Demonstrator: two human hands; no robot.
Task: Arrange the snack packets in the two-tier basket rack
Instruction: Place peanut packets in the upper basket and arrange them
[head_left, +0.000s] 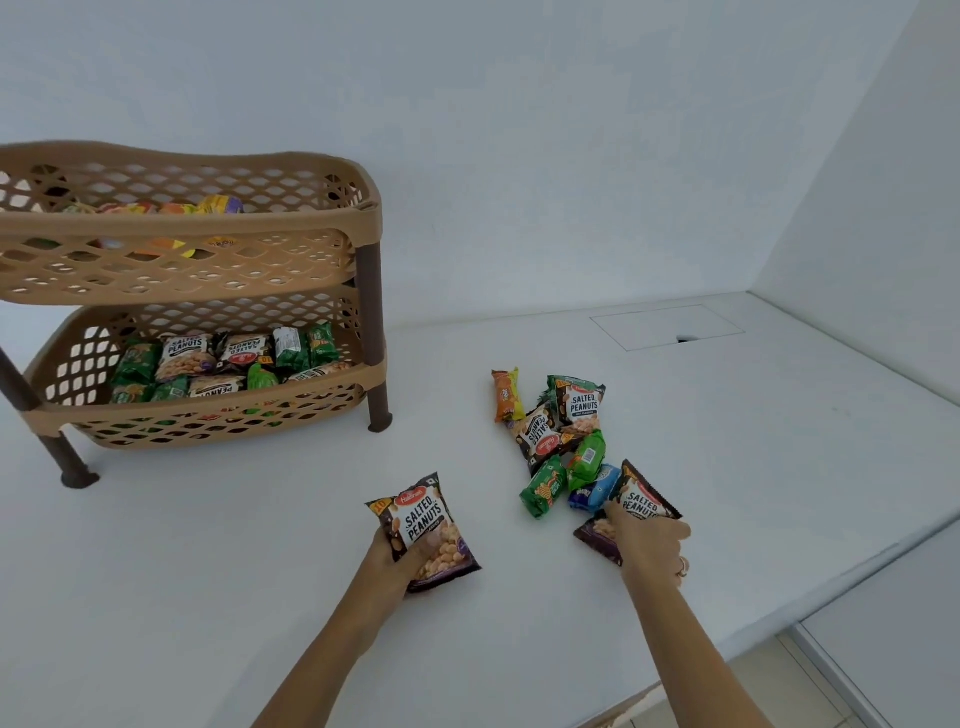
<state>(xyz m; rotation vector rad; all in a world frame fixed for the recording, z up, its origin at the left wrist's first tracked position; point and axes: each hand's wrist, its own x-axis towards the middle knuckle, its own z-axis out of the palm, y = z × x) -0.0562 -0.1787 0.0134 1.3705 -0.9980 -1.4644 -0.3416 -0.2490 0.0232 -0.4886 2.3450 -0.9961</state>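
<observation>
A tan two-tier basket rack (291, 223) on dark brown legs stands at the left of the white counter. Its lower tier (311, 397) holds several salted-peanut and green packets; orange and yellow packets show in the upper tier. My left hand (400, 564) grips a salted peanuts packet (423, 525) just above the counter, in front of the rack. My right hand (649, 545) is closed on a second salted peanuts packet (641, 501) at the near edge of a loose pile of packets (561, 441). The pile includes green, blue, orange and peanut packets.
The white counter (234, 545) meets white walls behind and at the right. A rectangular hatch outline (667, 326) with a small dark notch lies at the back right. The counter's front edge (779, 618) drops to a tiled floor at the lower right.
</observation>
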